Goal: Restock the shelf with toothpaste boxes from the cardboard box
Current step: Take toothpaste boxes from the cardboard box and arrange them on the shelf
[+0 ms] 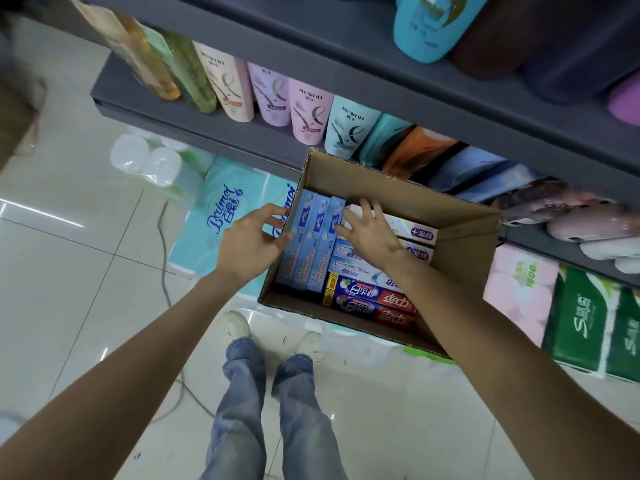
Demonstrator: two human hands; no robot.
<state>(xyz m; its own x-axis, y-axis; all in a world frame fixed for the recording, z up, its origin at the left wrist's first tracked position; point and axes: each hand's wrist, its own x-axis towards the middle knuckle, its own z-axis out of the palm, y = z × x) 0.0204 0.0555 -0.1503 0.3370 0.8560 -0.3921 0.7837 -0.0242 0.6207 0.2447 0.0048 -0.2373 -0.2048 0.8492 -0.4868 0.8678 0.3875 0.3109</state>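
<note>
right hand (370, 232) covers ends of white toothpaste boxes (412, 230); its fingertips hidden. Cardboard box (460, 244) wall hides left hand (249, 244) fingertips. Right-side shelf products (554, 206) blurred. Brown object (17, 123) cut off left edge.

Single head-worn wide-angle view, looking steeply down from standing height past both forearms to the person's shoes and the tiled floor (86, 271). It faces the grey shelf (242, 133), whose tiers bow along the upper edge, with the open cardboard box (460, 251) close below centre, within arm's reach.
</note>
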